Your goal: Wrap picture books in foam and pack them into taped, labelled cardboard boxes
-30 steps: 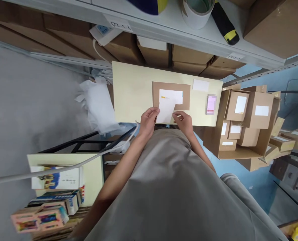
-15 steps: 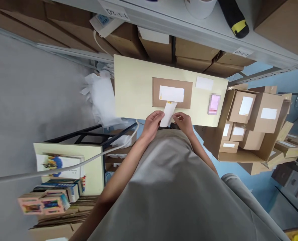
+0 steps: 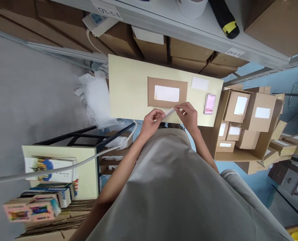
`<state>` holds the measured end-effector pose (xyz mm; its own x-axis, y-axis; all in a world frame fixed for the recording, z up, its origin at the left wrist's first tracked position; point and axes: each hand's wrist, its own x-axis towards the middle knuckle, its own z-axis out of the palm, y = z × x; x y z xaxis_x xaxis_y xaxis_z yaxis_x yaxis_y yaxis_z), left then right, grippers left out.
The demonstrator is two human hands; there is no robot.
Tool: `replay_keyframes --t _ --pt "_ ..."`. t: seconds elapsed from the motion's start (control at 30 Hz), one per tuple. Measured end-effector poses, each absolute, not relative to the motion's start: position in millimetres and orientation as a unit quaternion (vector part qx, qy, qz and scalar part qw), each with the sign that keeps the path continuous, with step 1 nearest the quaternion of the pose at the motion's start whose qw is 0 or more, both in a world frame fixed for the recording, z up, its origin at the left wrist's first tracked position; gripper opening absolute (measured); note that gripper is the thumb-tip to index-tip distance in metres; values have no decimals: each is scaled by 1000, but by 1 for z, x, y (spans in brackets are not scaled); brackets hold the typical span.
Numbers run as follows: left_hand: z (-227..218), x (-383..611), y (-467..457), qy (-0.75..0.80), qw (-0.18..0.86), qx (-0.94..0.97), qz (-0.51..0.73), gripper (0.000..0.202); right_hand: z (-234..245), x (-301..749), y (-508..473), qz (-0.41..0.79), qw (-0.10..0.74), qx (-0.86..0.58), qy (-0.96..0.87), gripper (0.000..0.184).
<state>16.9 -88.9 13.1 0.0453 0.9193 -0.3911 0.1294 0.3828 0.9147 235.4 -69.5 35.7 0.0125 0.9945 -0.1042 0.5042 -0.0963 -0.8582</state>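
A flat brown parcel (image 3: 151, 97) lies on a pale yellow table (image 3: 129, 87), with a white label (image 3: 166, 93) stuck on its top. Just in front of it, at the table's near edge, my left hand (image 3: 152, 121) and my right hand (image 3: 186, 115) both pinch a small white paper strip (image 3: 170, 112) between them. The strip is held nearly edge-on and looks thin. A loose white label (image 3: 200, 83) and a pink item (image 3: 210, 103) lie on the table to the right of the parcel.
Shelving (image 3: 189, 30) with brown boxes stands behind the table. An open carton (image 3: 244, 150) of small labelled boxes sits at the right. White plastic wrap (image 3: 96, 100) hangs at the left. A low table with books (image 3: 48, 167) and a grey cable (image 3: 63, 167) are at lower left.
The white paper has come off the label area and toward me, folding down to a narrow strip between my fingers. The label on the parcel now lies flat and uncovered.
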Motion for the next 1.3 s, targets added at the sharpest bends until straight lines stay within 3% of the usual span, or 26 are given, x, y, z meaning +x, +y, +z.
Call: replay_keyframes --t 0.2,0.33,0.6,1.3 --pt "3 16 -89 599 542 469 358 38 43 241 -72 393 295 -618 -614 33" --pt "-13 5 -80 653 450 447 414 63 58 241 -77 419 331 -594 -602 34" --pt "-24 -6 -69 659 489 381 427 33 65 247 -74 436 349 -634 -535 35" --pt "-16 -26 -39 644 517 387 411 38 79 224 -72 487 322 -631 -512 38"
